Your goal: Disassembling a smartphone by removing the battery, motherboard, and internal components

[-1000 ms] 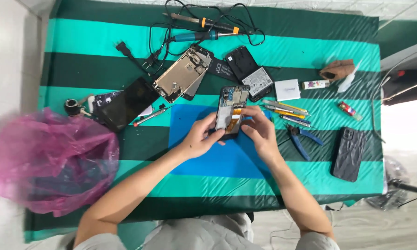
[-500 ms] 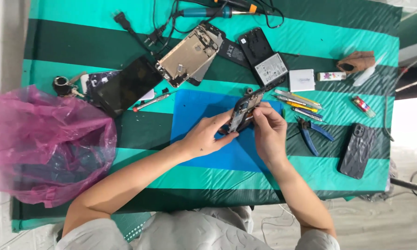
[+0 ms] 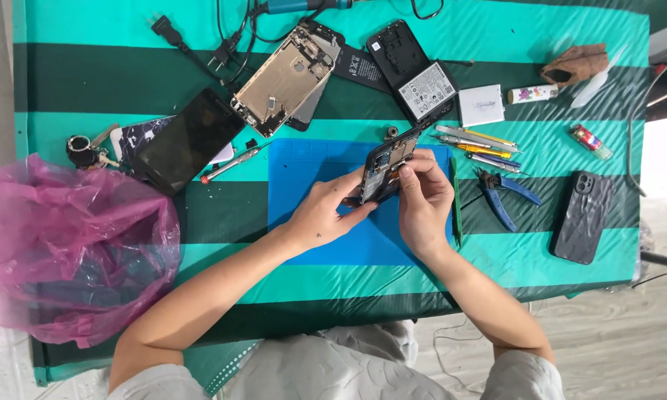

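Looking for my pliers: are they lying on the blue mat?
No, the blue-handled pliers lie on the striped cloth, right of the blue mat.

A: Where's the open room on this bench?

B: Mostly the blue mat (image 3: 311,159) at 9 to 10 o'clock of the opened phone (image 3: 384,167), plus its lower half at 6. The green striped cloth (image 3: 496,259) along the near edge is bare too.

A: And the crowded bits?

B: At 3 o'clock, pliers (image 3: 505,194) and a row of screwdrivers (image 3: 476,144) sit just beside the right hand (image 3: 424,204). A black phone case (image 3: 582,217) lies further right. At 12, a metal phone frame (image 3: 285,80) and a battery-backed phone (image 3: 415,70). At 9, a dark screen panel (image 3: 187,141), a small screwdriver (image 3: 231,163), then the pink plastic bag (image 3: 67,252).
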